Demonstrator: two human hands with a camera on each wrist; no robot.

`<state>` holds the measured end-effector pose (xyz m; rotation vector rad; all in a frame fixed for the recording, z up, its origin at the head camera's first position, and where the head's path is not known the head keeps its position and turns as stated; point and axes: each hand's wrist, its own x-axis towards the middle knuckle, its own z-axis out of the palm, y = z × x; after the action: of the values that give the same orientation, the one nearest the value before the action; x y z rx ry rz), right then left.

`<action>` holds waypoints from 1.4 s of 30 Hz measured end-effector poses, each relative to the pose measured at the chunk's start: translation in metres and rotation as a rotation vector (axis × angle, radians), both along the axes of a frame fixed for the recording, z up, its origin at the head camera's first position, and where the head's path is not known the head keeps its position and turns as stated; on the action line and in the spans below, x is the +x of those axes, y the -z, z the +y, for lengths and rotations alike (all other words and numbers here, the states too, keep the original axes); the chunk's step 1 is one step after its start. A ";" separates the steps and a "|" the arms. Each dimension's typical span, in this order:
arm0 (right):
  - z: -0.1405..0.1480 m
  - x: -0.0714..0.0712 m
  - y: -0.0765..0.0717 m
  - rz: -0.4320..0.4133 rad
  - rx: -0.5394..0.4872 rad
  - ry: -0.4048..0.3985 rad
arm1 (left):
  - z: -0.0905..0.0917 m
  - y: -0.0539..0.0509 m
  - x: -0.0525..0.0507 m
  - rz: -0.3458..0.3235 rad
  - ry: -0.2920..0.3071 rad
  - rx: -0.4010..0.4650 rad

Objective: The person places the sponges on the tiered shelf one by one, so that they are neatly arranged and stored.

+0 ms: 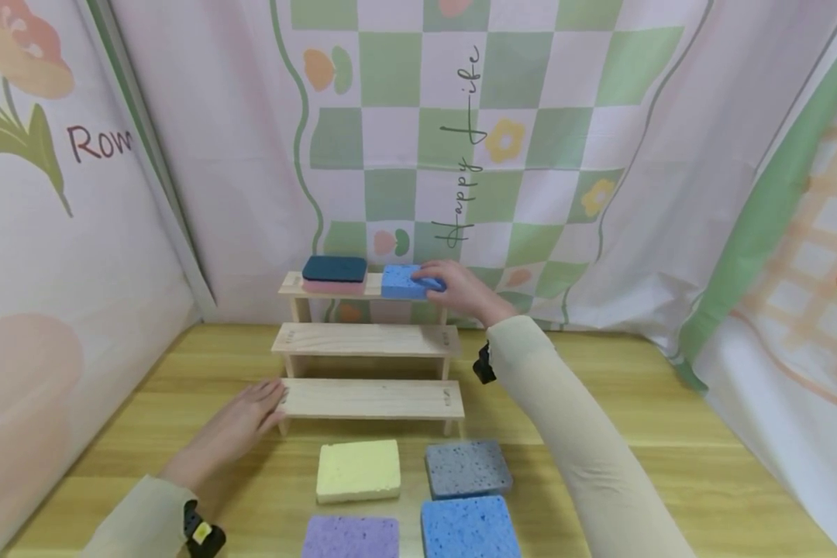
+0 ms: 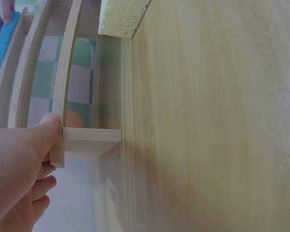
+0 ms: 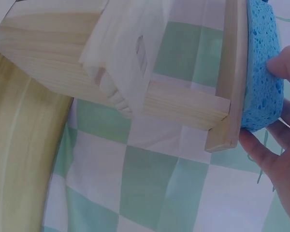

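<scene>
A three-step wooden rack (image 1: 373, 399) stands on the table. My left hand (image 1: 240, 422) grips the left end of its lowest step, the thumb (image 2: 49, 123) against the step's front edge. Up on the top step, my right hand (image 1: 463, 288) holds a blue sponge (image 1: 399, 281) by its right end. In the right wrist view, this sponge (image 3: 262, 67) lies flat against the step, thumb on its front side and other fingers around its end. A pink sponge with a dark scouring top (image 1: 335, 270) sits to its left on the same step.
In front of the rack lie a yellow sponge (image 1: 358, 469), a grey sponge (image 1: 468, 468), a purple sponge (image 1: 351, 537) and another blue sponge (image 1: 470, 528) on the wood-grain table (image 1: 600, 403). A checked curtain (image 1: 390, 139) hangs close behind the rack.
</scene>
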<state>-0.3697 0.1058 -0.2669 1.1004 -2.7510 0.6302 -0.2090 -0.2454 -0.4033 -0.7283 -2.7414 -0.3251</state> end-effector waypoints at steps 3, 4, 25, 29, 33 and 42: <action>-0.002 -0.002 0.001 0.010 -0.006 0.008 | 0.001 -0.001 0.001 -0.008 0.005 0.006; -0.002 -0.002 0.001 0.013 -0.007 0.010 | 0.000 -0.001 0.000 -0.010 0.007 0.007; -0.007 -0.008 0.004 0.023 -0.027 0.030 | 0.001 -0.001 0.000 -0.003 0.000 0.008; -0.007 -0.008 0.005 0.023 -0.022 0.033 | 0.001 0.000 0.000 -0.008 -0.007 0.006; -0.007 -0.007 0.006 0.020 -0.019 0.037 | 0.000 0.001 0.000 -0.007 -0.006 0.007; -0.006 -0.008 0.005 0.013 -0.028 0.031 | 0.000 0.000 0.001 0.001 -0.002 0.009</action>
<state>-0.3772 0.0995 -0.2724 1.0496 -2.7339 0.6527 -0.2082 -0.2454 -0.4028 -0.7227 -2.7379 -0.3367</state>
